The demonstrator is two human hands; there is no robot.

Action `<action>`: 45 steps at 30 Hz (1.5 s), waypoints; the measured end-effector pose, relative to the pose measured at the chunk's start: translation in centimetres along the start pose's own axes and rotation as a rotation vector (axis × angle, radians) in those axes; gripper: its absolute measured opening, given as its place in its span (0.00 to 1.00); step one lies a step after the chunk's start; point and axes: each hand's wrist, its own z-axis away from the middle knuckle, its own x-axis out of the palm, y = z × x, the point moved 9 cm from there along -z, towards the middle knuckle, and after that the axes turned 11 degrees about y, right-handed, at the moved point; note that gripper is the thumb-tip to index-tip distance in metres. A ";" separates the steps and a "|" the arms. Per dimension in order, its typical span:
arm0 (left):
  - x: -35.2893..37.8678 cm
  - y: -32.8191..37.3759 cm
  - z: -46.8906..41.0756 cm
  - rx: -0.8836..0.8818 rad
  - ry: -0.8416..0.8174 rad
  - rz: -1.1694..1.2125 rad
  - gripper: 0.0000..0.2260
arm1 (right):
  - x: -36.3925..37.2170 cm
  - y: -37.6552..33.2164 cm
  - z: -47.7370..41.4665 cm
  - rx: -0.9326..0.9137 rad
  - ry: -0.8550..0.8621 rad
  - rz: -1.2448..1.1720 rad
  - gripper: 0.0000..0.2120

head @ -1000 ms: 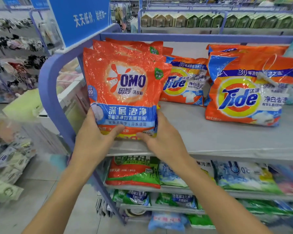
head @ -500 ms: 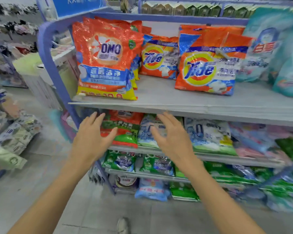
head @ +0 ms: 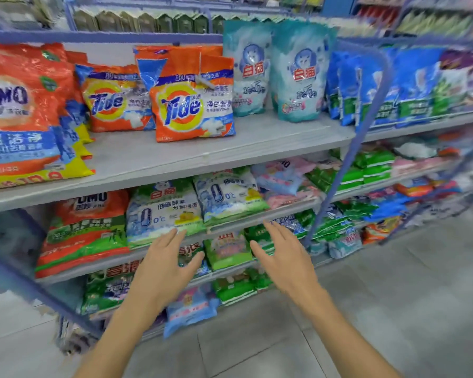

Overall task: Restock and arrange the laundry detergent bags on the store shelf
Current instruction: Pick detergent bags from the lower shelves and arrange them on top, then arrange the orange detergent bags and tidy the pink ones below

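Observation:
An orange OMO detergent bag (head: 19,110) stands upright at the left end of the grey top shelf (head: 202,156). Two orange Tide bags (head: 191,105) stand to its right, then two pale blue bags (head: 301,75). My left hand (head: 167,266) and my right hand (head: 284,257) hover open and empty in front of the lower shelves, fingers spread, touching nothing. Behind the hands lie white-and-green bags (head: 164,211) on the second shelf.
A blue metal shelf post (head: 366,132) curves down on the right, with more blue and green bags (head: 410,88) beyond it. Lower shelves hold flat-lying bags, including a red-green OMO bag (head: 85,230). A light blue bag (head: 189,309) pokes out at the bottom. Grey tiled floor (head: 393,296) spreads to the right.
Both hands let go of the OMO bag, which stays upright on the top shelf. The hands dropped to the lower shelves and the view swung right.

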 end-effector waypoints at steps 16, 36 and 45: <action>9.7 11.3 -3.0 0.198 -0.145 0.024 0.30 | -6.6 14.8 2.0 0.297 0.126 -0.032 0.30; 19.6 21.5 -18.0 -0.062 -0.073 -0.019 0.28 | -4.5 25.0 -19.2 0.289 -0.102 -0.385 0.36; 26.5 18.4 -29.4 -0.120 -0.042 0.025 0.22 | 3.9 26.0 -30.8 0.491 -0.078 -0.727 0.22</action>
